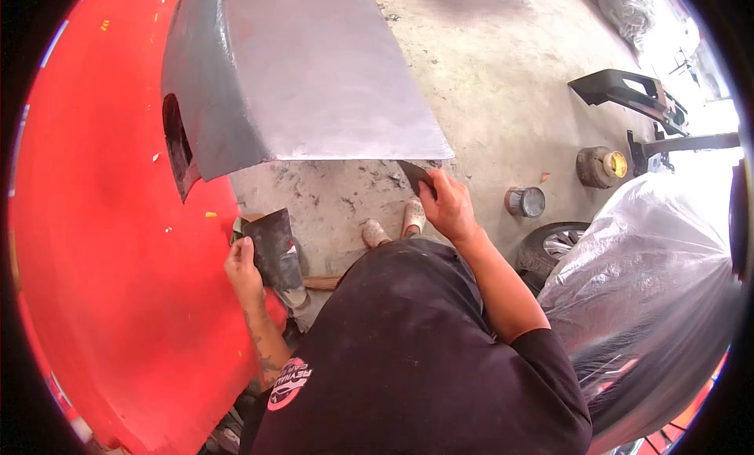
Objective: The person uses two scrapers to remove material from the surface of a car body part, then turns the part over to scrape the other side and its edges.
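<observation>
Your right hand [449, 205] reaches forward, pinching a dark spreader [415, 176] at the grey panel's [314, 70] lower edge. Your left hand [242, 270] grips a dark board [273, 249], held low. A small tin [526, 201] on the floor, contents unclear.

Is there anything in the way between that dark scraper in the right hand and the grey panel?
Nothing visible. The right hand holds the dark scraper with its blade right at the lower edge of the grey panel, no object between them. The left hand holds a dark board off to the side.
</observation>
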{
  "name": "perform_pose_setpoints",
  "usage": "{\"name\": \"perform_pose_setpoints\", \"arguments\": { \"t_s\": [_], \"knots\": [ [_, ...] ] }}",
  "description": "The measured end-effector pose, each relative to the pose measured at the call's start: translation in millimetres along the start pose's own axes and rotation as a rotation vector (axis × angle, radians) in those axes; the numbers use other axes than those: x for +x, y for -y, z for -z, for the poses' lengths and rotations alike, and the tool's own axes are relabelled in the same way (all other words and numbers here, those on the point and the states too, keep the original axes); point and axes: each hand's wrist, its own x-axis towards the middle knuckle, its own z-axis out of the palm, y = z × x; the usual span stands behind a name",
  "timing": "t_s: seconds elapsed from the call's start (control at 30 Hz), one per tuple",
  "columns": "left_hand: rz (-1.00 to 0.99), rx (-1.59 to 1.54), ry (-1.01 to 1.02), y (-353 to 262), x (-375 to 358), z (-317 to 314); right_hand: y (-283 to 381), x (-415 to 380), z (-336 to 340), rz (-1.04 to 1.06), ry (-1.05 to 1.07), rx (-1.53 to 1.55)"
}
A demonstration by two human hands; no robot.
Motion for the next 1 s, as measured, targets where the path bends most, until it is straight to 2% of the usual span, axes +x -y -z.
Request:
{"name": "perform_pose_setpoints", "arguments": {
  "t_s": [0.03,0.1,0.2,0.23,0.3,0.33,0.4,0.43,0.5,0.57,0.63,0.7,0.73,0.8,0.87,1.0],
  "knots": [
    [-0.003,0.000,0.018,-2,0,1,15,9,-3,-0.003,0.003,0.008],
    [0.011,-0.016,0.031,-10,-2,-10,51,31,-16,0.173,-0.021,0.186],
    [0.000,-0.027,0.042,-15,-3,-10,73,44,-14,0.196,-0.044,0.221],
    [-0.023,-0.025,0.038,-13,-2,-10,60,36,-16,0.199,-0.044,0.216],
    [-0.009,-0.044,0.011,-1,0,1,19,11,-13,0.066,-0.035,0.066],
    [0.005,-0.048,-0.016,1,-2,5,16,7,-9,0.074,-0.022,0.068],
    [0.028,-0.062,-0.037,-6,-10,3,15,-1,-6,-0.077,-0.015,0.035],
    [0.046,-0.069,-0.040,-10,-12,1,24,5,-9,-0.077,-0.009,0.037],
    [0.037,-0.061,-0.029,-10,-10,-3,55,26,-20,0.112,-0.031,0.139],
    [0.029,-0.057,-0.017,-8,-7,-4,68,33,-25,0.167,-0.016,0.215],
    [0.003,-0.069,-0.010,-5,-4,-1,64,32,-24,0.129,-0.054,0.218],
    [-0.001,-0.067,-0.033,3,-4,6,23,11,-18,0.030,-0.026,0.031],
    [-0.009,-0.050,-0.056,7,-5,12,2,-3,-12,-0.077,0.025,-0.018],
    [0.006,-0.036,-0.079,14,-7,22,-23,-16,2,-0.141,0.089,-0.111],
    [0.024,-0.015,-0.092,16,-10,24,-24,-13,5,-0.154,0.107,-0.126],
    [-0.018,-0.010,-0.087,13,-3,12,41,25,-1,-0.044,0.143,0.106]
  ]
}}
